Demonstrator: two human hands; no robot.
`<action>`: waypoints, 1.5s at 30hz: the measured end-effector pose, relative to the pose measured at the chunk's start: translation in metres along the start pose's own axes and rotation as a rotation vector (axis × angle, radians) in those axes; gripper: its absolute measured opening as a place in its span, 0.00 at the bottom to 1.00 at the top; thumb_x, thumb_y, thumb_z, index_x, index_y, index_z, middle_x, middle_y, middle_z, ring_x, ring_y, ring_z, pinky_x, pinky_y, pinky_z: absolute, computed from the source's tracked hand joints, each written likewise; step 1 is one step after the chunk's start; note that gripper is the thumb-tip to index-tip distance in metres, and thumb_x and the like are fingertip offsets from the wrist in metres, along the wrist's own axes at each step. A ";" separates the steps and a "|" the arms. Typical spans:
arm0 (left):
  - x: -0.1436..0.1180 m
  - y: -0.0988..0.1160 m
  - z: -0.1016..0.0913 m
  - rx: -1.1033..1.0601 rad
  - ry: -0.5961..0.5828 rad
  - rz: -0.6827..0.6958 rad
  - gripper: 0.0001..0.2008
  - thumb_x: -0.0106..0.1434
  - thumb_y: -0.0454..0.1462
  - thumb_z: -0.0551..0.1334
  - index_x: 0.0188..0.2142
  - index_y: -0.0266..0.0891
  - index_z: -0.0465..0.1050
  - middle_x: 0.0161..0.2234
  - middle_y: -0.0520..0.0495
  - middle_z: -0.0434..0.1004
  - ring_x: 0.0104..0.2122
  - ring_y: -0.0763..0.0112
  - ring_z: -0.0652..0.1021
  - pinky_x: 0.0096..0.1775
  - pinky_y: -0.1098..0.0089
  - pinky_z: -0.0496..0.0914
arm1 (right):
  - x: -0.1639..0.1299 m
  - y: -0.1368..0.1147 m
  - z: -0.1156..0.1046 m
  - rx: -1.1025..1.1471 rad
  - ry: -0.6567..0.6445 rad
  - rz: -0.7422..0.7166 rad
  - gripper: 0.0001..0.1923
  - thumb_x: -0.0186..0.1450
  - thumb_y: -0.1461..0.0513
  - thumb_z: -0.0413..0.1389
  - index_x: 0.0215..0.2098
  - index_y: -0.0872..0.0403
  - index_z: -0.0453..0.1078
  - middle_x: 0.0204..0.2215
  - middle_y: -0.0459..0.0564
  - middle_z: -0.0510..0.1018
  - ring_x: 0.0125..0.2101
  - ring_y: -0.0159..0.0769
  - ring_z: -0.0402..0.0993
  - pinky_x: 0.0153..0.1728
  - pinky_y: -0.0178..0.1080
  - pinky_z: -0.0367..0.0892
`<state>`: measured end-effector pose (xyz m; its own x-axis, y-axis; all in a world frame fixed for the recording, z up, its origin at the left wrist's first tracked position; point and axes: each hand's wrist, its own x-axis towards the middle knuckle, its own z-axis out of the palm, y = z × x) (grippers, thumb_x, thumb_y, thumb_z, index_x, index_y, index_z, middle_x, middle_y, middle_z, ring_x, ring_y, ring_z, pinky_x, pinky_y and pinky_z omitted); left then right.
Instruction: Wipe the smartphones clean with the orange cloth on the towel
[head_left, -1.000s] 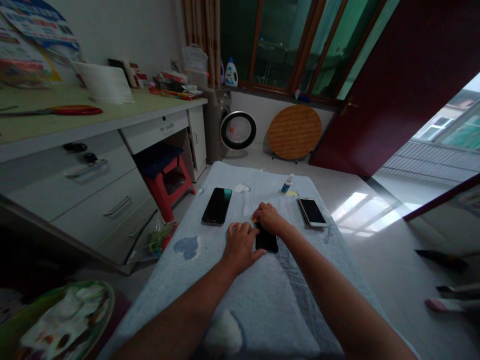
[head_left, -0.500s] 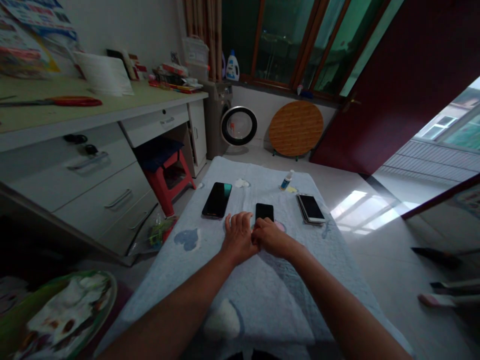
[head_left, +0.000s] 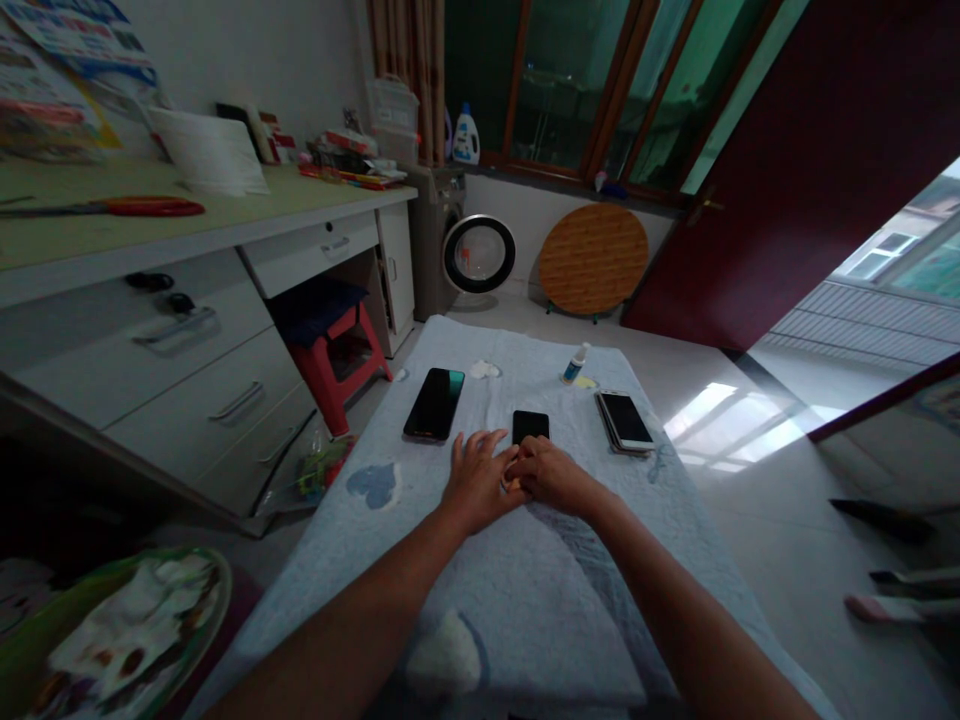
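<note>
A: Where are our hands? Quick.

B: Left hand (head_left: 476, 485) lies flat on the towel (head_left: 525, 600), fingers spread and holding nothing. Right hand (head_left: 551, 475) touches it — fingers curled around something small and yellowish at the tips, and we can't tell what.

A: And the small phone (head_left: 530, 425)?

B: It lies face up on the towel just beyond our fingertips, between the big phone (head_left: 434, 403) and the white phone (head_left: 624, 420), apart from both.

A: How does it handle?

B: We judge it light, stiff and slick, with a glass face that is fragile — we would take it by the long side edges and keep off the screen. The towel is soft, so it shouldn't slide.
</note>
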<state>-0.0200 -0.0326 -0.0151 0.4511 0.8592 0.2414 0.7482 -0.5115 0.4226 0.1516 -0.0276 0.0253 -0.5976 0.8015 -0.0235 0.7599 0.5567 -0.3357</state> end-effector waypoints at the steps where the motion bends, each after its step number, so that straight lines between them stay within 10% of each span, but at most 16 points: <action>1: 0.000 -0.001 0.000 -0.002 -0.005 -0.001 0.30 0.53 0.51 0.68 0.54 0.50 0.67 0.62 0.44 0.60 0.60 0.47 0.59 0.60 0.39 0.45 | 0.000 0.004 0.001 0.017 0.016 0.002 0.13 0.64 0.69 0.54 0.40 0.50 0.78 0.36 0.50 0.69 0.38 0.35 0.63 0.41 0.37 0.58; 15: -0.001 0.002 0.000 0.051 -0.013 0.002 0.32 0.56 0.54 0.65 0.57 0.47 0.65 0.59 0.44 0.64 0.59 0.50 0.60 0.61 0.40 0.41 | 0.035 0.060 0.001 -0.076 0.279 0.451 0.15 0.67 0.67 0.50 0.47 0.54 0.76 0.39 0.55 0.74 0.41 0.37 0.68 0.45 0.36 0.60; 26: -0.001 0.003 -0.003 0.016 -0.010 0.038 0.27 0.56 0.51 0.67 0.54 0.56 0.69 0.56 0.47 0.66 0.56 0.51 0.63 0.61 0.41 0.44 | -0.012 0.038 0.010 -0.056 0.167 0.220 0.14 0.66 0.66 0.52 0.46 0.50 0.76 0.35 0.50 0.73 0.37 0.35 0.68 0.41 0.34 0.60; 37: 0.001 0.001 -0.005 -0.043 -0.071 0.095 0.25 0.59 0.49 0.65 0.55 0.50 0.68 0.61 0.49 0.66 0.58 0.51 0.63 0.61 0.39 0.44 | 0.072 0.052 -0.004 -0.274 0.127 0.397 0.17 0.70 0.62 0.47 0.49 0.52 0.75 0.41 0.57 0.75 0.42 0.39 0.69 0.45 0.37 0.58; 45: -0.002 0.003 -0.003 -0.048 -0.040 0.081 0.26 0.59 0.49 0.64 0.56 0.50 0.67 0.59 0.49 0.68 0.57 0.53 0.65 0.61 0.38 0.35 | 0.074 0.064 -0.010 -0.341 0.041 0.427 0.17 0.69 0.61 0.46 0.47 0.53 0.75 0.44 0.58 0.75 0.44 0.42 0.70 0.46 0.39 0.58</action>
<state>-0.0203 -0.0353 -0.0116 0.5287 0.8137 0.2415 0.6852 -0.5770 0.4445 0.1588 0.0699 0.0118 -0.2122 0.9759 -0.0515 0.9767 0.2135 0.0202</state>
